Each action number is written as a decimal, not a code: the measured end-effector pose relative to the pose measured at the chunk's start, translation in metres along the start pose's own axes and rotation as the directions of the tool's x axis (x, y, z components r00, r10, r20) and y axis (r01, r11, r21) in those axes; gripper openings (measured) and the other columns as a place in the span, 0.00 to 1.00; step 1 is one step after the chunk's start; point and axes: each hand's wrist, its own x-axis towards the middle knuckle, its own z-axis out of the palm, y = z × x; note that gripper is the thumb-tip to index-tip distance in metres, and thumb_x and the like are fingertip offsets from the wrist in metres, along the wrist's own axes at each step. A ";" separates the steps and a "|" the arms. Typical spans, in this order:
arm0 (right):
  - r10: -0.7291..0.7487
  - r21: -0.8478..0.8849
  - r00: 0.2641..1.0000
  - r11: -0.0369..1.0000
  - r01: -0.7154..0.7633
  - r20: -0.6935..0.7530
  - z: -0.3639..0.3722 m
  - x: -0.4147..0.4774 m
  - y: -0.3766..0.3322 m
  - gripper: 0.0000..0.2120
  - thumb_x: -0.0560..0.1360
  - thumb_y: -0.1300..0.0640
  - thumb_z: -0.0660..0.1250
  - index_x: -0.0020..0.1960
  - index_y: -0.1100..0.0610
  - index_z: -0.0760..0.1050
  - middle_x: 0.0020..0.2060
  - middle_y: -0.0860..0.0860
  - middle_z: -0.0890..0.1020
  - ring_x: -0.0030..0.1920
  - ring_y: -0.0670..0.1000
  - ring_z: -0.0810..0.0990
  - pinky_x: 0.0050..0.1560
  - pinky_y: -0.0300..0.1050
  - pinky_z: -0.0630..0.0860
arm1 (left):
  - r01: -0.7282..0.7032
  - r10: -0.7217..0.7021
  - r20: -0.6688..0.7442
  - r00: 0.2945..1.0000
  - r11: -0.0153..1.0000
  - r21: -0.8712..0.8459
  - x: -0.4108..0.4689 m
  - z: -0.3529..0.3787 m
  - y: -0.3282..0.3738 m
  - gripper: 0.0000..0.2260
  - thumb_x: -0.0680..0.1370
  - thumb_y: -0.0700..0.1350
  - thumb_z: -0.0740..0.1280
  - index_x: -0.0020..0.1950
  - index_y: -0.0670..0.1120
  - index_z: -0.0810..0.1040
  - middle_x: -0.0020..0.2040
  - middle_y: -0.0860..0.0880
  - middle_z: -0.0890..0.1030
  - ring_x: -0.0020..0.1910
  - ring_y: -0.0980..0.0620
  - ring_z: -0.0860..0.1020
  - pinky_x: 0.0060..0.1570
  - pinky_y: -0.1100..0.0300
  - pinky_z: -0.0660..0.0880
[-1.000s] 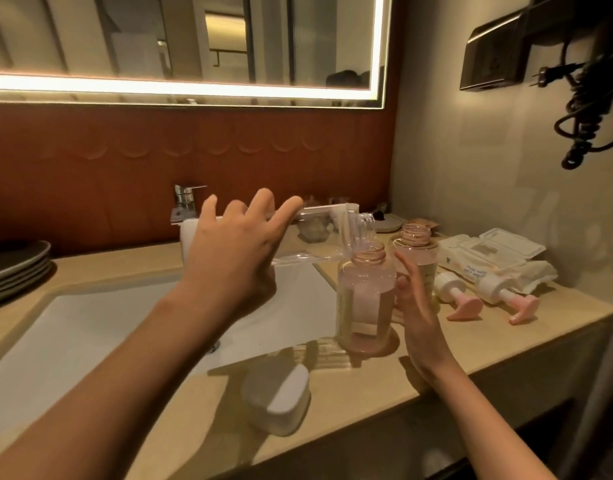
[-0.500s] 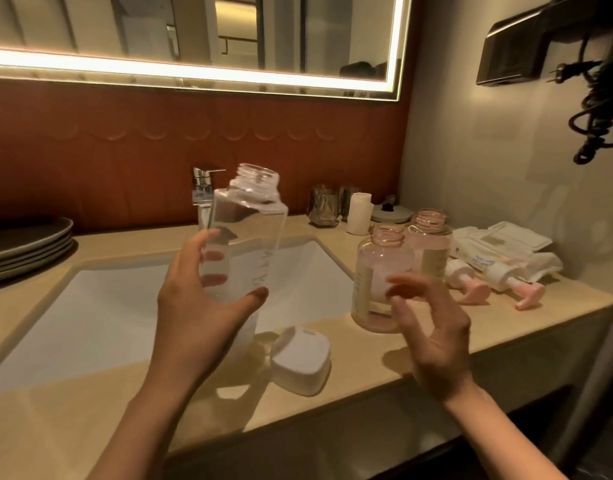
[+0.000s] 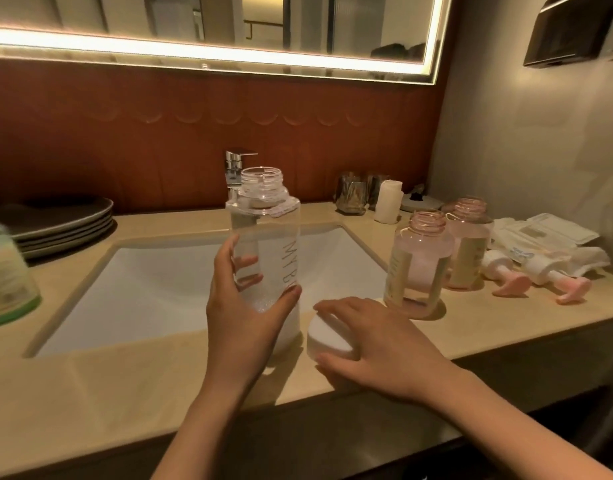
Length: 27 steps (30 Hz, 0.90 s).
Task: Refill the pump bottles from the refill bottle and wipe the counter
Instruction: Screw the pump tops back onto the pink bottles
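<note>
- Refill bottle: uncapped, upright at sink edge on counter; L hand wraps it.
- R hand: fingers curled round white cap, just beside.
- Risk: pump bottles open nearby; a stray knock = spill.

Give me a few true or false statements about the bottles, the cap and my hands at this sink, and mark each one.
1. The left hand holds the refill bottle upright. True.
2. The refill bottle has its cap on. False: its mouth is open, and the white cap sits on the counter under the right hand.
3. Both pink bottles have pumps screwed on. False: the pink pump bottles stand open, and the pumps lie beside them.
4. Stacked plates sit left of the sink. True.
</note>
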 end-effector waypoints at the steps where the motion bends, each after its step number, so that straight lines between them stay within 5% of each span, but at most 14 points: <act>1: 0.003 0.030 1.000 1.000 -0.002 -0.026 0.002 0.002 0.000 0.31 0.73 0.35 0.60 0.72 0.41 0.57 0.70 0.42 0.66 0.67 0.45 0.66 0.64 0.42 0.65 | 0.004 -0.004 0.011 1.000 1.000 0.006 -0.001 0.000 0.000 0.39 0.67 0.45 0.76 0.71 0.59 0.57 0.65 0.54 0.70 0.61 0.55 0.71 0.50 0.67 0.69; 4: 0.034 0.119 0.995 0.993 -0.022 -0.097 -0.002 0.006 0.004 0.29 0.72 0.37 0.63 0.70 0.41 0.60 0.67 0.41 0.69 0.65 0.43 0.67 0.61 0.41 0.66 | 0.020 -0.020 0.039 0.999 1.000 0.005 -0.001 -0.001 0.001 0.42 0.67 0.45 0.76 0.72 0.60 0.54 0.63 0.57 0.69 0.60 0.57 0.70 0.48 0.69 0.67; 10: 0.098 0.326 0.950 0.945 0.005 -0.298 -0.028 0.017 0.010 0.27 0.70 0.39 0.65 0.67 0.43 0.66 0.62 0.43 0.73 0.58 0.42 0.69 0.55 0.44 0.73 | 0.064 -0.064 0.080 0.995 0.998 -0.001 -0.003 -0.009 0.006 0.47 0.64 0.55 0.73 0.72 0.67 0.45 0.67 0.59 0.65 0.64 0.61 0.64 0.59 0.58 0.63; 15: 0.119 0.412 0.899 0.908 0.073 -0.421 -0.066 0.036 0.007 0.22 0.69 0.42 0.68 0.62 0.44 0.71 0.49 0.39 0.75 0.49 0.43 0.75 0.44 0.42 0.79 | 0.176 -0.181 -0.038 0.983 0.977 -0.119 0.001 -0.027 0.011 0.33 0.71 0.71 0.49 0.74 0.64 0.46 0.75 0.57 0.60 0.70 0.58 0.59 0.67 0.51 0.56; 17: 0.115 0.412 0.873 0.905 0.104 -0.473 -0.082 0.047 0.004 0.21 0.70 0.44 0.69 0.62 0.46 0.72 0.50 0.41 0.76 0.50 0.44 0.75 0.44 0.39 0.76 | 0.185 -0.196 -0.088 0.977 0.976 -0.115 0.003 -0.034 0.005 0.28 0.76 0.68 0.41 0.73 0.61 0.58 0.71 0.58 0.68 0.71 0.56 0.62 0.70 0.50 0.53; 20: 0.084 0.420 0.856 0.893 0.162 -0.510 -0.105 0.066 -0.009 0.22 0.71 0.44 0.68 0.63 0.47 0.71 0.54 0.45 0.75 0.54 0.47 0.74 0.45 0.38 0.77 | 0.143 -0.159 -0.214 0.964 0.986 -0.091 0.006 -0.042 0.004 0.23 0.81 0.58 0.41 0.66 0.58 0.71 0.56 0.64 0.77 0.66 0.59 0.69 0.69 0.54 0.57; 27: -0.105 0.302 0.886 0.916 0.263 -0.452 -0.134 0.093 -0.050 0.24 0.72 0.42 0.67 0.66 0.46 0.67 0.58 0.47 0.74 0.53 0.46 0.73 0.40 0.34 0.77 | 0.104 -0.121 -0.363 0.924 0.992 -0.068 0.014 -0.038 0.008 0.16 0.84 0.49 0.47 0.51 0.55 0.75 0.44 0.59 0.81 0.48 0.64 0.78 0.57 0.61 0.73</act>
